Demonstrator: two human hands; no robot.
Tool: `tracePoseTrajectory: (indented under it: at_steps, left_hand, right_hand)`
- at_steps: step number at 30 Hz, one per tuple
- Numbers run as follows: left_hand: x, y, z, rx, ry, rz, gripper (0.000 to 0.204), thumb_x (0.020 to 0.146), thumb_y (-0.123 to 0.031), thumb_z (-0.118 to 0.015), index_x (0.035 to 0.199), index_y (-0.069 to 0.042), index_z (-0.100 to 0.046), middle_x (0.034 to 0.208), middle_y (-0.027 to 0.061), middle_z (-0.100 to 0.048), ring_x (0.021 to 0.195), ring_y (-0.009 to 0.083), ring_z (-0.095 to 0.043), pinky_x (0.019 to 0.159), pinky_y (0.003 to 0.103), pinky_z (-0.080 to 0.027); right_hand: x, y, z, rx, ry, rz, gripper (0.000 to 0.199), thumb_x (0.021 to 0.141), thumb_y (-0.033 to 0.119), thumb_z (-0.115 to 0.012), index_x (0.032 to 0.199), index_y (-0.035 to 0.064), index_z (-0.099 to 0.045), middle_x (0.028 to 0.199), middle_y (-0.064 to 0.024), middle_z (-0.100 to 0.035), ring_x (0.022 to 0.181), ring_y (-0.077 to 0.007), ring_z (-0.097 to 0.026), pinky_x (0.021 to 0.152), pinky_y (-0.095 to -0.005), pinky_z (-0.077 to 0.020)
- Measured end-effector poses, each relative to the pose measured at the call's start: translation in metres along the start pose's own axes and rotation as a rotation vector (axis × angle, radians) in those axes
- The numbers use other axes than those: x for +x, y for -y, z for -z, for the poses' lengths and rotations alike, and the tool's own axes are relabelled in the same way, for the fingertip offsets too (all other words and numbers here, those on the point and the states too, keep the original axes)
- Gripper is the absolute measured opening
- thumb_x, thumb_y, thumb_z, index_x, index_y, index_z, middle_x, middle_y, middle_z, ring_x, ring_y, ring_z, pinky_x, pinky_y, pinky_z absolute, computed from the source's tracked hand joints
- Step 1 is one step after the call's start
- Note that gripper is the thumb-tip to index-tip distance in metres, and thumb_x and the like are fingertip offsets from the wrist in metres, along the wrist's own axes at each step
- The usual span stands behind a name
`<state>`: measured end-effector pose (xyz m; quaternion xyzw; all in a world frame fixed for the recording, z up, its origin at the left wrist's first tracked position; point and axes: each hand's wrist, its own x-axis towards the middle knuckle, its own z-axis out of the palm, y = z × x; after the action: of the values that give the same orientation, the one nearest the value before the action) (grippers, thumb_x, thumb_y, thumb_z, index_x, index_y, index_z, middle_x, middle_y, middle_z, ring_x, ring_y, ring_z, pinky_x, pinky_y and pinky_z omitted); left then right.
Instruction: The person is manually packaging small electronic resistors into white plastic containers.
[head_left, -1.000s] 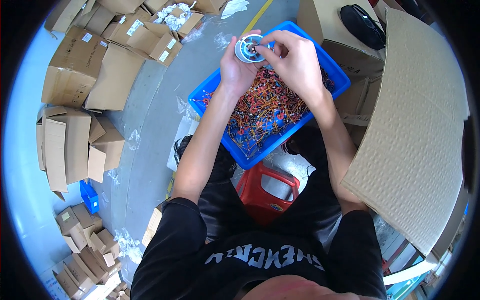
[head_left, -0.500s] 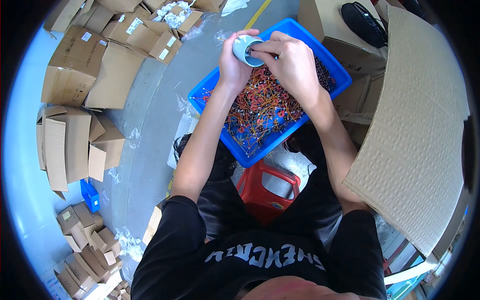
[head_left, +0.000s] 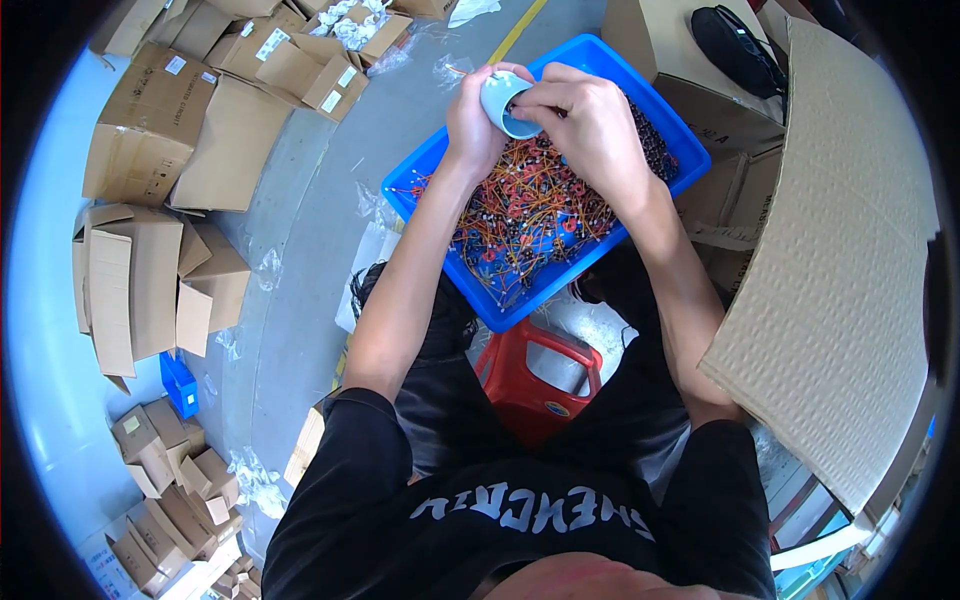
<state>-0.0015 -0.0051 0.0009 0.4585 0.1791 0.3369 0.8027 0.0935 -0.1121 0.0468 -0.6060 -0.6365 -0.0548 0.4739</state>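
Above the blue bin, my left hand (head_left: 474, 130) is wrapped round a pale blue, short hollow cylinder (head_left: 496, 92), its open end tilted toward my right hand. The fingertips of my right hand (head_left: 598, 125) are pinched together just inside that opening; whatever they grip is hidden. A thin orange wire end (head_left: 456, 70) sticks out beside my left fingers. Below both hands, the blue plastic bin (head_left: 625, 70) holds a tangled heap of small parts with orange and red wires (head_left: 535, 205), mixed with dark pieces.
A red plastic stool (head_left: 530, 390) stands between my knees. A large cardboard sheet (head_left: 830, 250) rises close by my right arm. On a carton at the back right lies a black case (head_left: 738, 50). Cartons (head_left: 150, 120) are piled along the left wall, with a small blue box (head_left: 180, 385) among them.
Both hands and the cylinder have shifted slightly to the right in the picture, along with the bin. The right fingertips have moved a little within the cylinder's opening.
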Motion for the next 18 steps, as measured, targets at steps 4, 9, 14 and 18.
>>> tracePoseTrajectory:
  at_steps: [4, 9, 14, 18]
  left_hand:
    - [-0.001, 0.001, -0.001, -0.106, 0.002, 0.044, 0.041, 0.093, -0.033, -0.03, 0.097, -0.002, -0.058, 0.092, 0.0095, -0.06, 0.084, 0.0182, -0.058, 0.075, 0.034, -0.048]
    - [-0.001, 0.002, -0.003, -0.236, 0.018, 0.122, 0.042, 0.092, -0.035, -0.031, 0.097, -0.003, -0.058, 0.091, 0.0095, -0.06, 0.083, 0.0189, -0.059, 0.072, 0.036, -0.049]
    - [0.0, 0.0, -0.001, -0.121, -0.017, 0.141, 0.043, 0.092, -0.035, -0.031, 0.097, -0.002, -0.058, 0.09, 0.0105, -0.061, 0.081, 0.0199, -0.06, 0.067, 0.037, -0.051]
    - [-0.002, -0.008, 0.003, -0.019, 0.025, 0.172, 0.044, 0.092, -0.036, -0.032, 0.098, -0.001, -0.058, 0.087, 0.0117, -0.061, 0.079, 0.0208, -0.061, 0.06, 0.039, -0.052]
  right_hand:
    - [0.001, 0.0, -0.002, 0.085, -0.048, -0.077, 0.011, 0.071, 0.005, -0.073, 0.082, 0.0037, -0.072, 0.067, -0.0093, -0.057, 0.056, -0.0208, -0.053, 0.055, -0.0314, -0.0438]
    - [0.002, 0.003, 0.002, -0.014, -0.015, -0.194, 0.008, 0.07, 0.011, -0.071, 0.078, 0.0093, -0.073, 0.068, -0.0102, -0.057, 0.063, -0.0254, -0.059, 0.057, -0.0354, -0.0476]
    - [0.002, -0.002, 0.003, -0.015, 0.03, -0.196, 0.01, 0.069, 0.01, -0.071, 0.079, 0.0093, -0.073, 0.067, -0.0103, -0.056, 0.063, -0.0238, -0.059, 0.056, -0.0357, -0.0473]
    - [0.003, 0.002, 0.004, 0.074, 0.085, -0.22, 0.01, 0.07, 0.009, -0.07, 0.08, 0.0084, -0.072, 0.069, -0.0099, -0.058, 0.063, -0.0242, -0.061, 0.056, -0.0353, -0.0481]
